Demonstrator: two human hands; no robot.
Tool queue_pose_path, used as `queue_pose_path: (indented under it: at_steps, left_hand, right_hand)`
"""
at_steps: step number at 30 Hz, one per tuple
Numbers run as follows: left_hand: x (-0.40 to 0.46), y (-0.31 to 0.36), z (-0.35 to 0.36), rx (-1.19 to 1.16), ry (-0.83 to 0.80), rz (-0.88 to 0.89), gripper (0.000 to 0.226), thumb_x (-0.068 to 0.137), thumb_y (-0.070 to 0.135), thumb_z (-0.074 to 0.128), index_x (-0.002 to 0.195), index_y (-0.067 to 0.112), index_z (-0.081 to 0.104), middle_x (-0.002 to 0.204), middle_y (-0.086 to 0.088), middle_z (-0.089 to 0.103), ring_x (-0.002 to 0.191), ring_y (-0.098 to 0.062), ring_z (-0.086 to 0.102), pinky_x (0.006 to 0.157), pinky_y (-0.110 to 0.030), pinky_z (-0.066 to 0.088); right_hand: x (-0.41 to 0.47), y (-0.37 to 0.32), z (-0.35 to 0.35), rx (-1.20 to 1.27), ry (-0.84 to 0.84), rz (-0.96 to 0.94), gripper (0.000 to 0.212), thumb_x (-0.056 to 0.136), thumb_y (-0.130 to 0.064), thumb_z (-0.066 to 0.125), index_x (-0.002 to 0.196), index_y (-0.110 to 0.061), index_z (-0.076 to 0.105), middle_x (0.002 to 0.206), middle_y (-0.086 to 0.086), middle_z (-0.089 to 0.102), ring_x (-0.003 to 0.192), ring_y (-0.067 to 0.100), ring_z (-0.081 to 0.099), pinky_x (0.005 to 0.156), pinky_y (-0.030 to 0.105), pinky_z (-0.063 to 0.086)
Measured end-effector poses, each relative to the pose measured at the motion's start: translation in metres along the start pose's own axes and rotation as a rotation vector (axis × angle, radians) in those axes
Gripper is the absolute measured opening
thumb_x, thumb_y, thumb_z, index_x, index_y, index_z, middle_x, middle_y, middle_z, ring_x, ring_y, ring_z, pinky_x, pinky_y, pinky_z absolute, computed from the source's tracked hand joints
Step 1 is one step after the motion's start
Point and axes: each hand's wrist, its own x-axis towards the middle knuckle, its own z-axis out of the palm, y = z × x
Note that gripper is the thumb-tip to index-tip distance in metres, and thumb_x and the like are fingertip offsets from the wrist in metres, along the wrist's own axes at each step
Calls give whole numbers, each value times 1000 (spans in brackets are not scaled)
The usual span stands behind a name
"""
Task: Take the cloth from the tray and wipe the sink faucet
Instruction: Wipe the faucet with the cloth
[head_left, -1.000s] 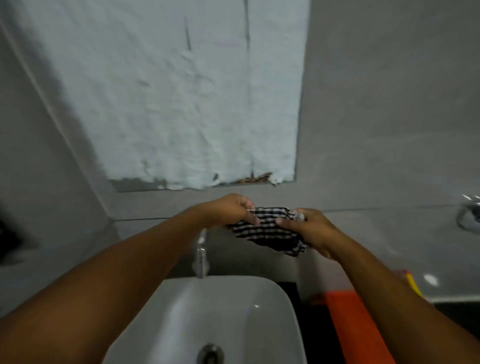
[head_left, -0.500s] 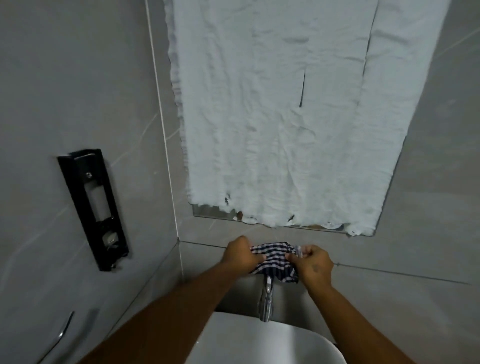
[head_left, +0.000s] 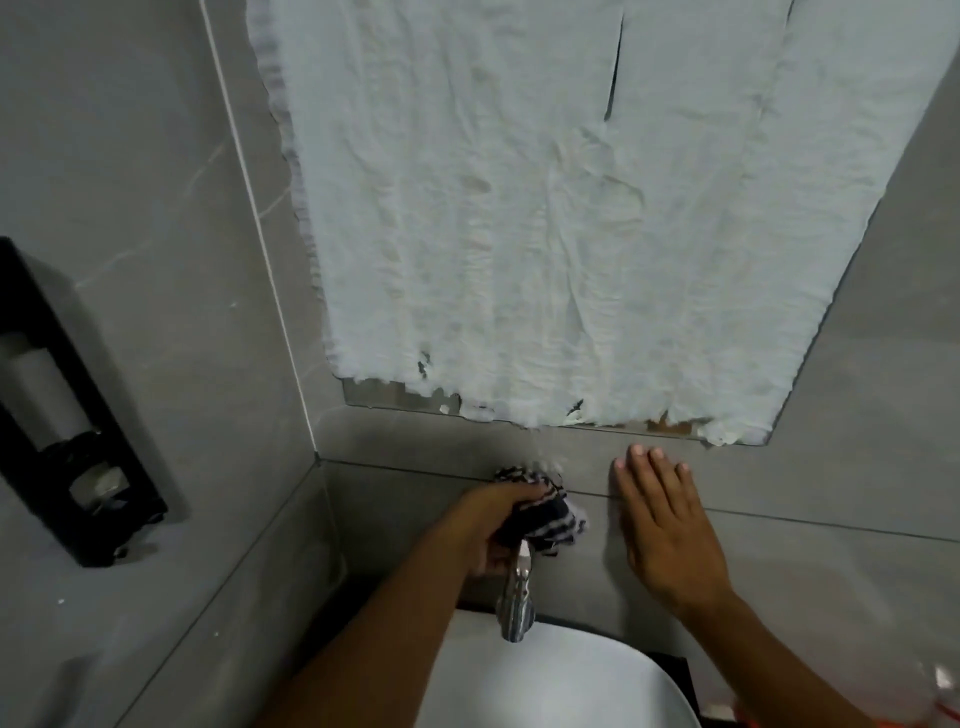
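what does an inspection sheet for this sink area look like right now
surface: white sink, bare where visible
job's things: checked cloth bunched on top of chrome faucet
clutter: nothing seen
grippers: left hand grips the cloth; right hand flat and open on the wall
cables: nothing seen
surroundings: grey tiles, mirror covered with white paper, black dispenser on left wall

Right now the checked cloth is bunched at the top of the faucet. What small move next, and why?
Probably slide the left hand with the checked cloth down the faucet toward its spout. The cloth covers only the top; the shiny spout over the white sink looks untouched. The right hand lies flat on the wall tile, open.
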Motion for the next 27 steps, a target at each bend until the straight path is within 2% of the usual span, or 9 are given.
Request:
queue_pose_path:
  at_steps: [3,6,8,11,14,17,21,24,27]
  left_hand:
    - [15,-4,14,407,151,97,25,73,32,75,93,16,72,114,-12,73,97,-28,69,85,-41,57]
    - [18,-12,40,1114,258,105,65,89,38,58,147,20,36,159,-10,31,145,-33,31,119,-56,22]
    - [24,-4,45,1013,294,121,61,91,35,59,147,22,38,157,-8,38,143,-30,36,119,-52,24]
    - [25,0,15,141,8,68,20,79,15,71,97,9,77,87,-8,80,84,-25,75,86,-42,59]
    - [23,-2,-6,-344,-237,-165,20,71,13,77,86,1,80,88,-15,78,87,-30,72,84,-51,57]
    - [21,4,1,-89,-154,-141,30,74,15,72,100,1,75,95,-15,76,90,-29,66,76,-39,53]
    - [4,-10,33,561,303,217,54,83,32,70,123,0,52,96,-10,70,92,-24,67,81,-33,55]
    - [-21,-45,36,665,441,310,66,84,38,69,127,6,30,112,-11,67,100,-28,68,89,-44,57]
    - [-39,-90,31,600,494,510,61,86,36,70,128,12,32,123,-7,62,104,-18,66,87,-31,59]
  right_hand:
    - [0,-2,30,-125,118,4,68,95,-39,45,153,-10,24,167,9,-2,154,29,0,123,51,5]
    - [0,0,47,-166,194,-3,76,92,-44,49,155,-12,19,167,10,2,154,30,3,123,52,4]
    - [-2,2,53,-146,218,-18,78,91,-44,51,156,-13,19,167,10,4,154,30,5,124,52,3]
    - [-3,3,52,-120,226,-26,78,91,-43,51,155,-13,20,167,9,2,154,29,2,125,51,2]
    - [-1,2,48,-118,205,-27,74,91,-43,49,154,-12,23,167,8,-3,154,28,-2,124,50,1]
    - [1,0,45,-120,201,-19,69,92,-43,47,150,-12,26,167,7,-7,154,27,-6,123,50,1]
    - [1,0,43,-131,184,-10,72,91,-43,51,151,-12,25,167,6,-9,154,26,-8,123,50,0]
    - [0,-1,43,-133,173,2,75,91,-43,52,152,-12,21,167,5,-11,154,26,-9,123,50,-2]
    - [1,-2,43,-147,175,7,74,93,-44,49,152,-11,21,166,6,-12,153,26,-11,123,50,-3]
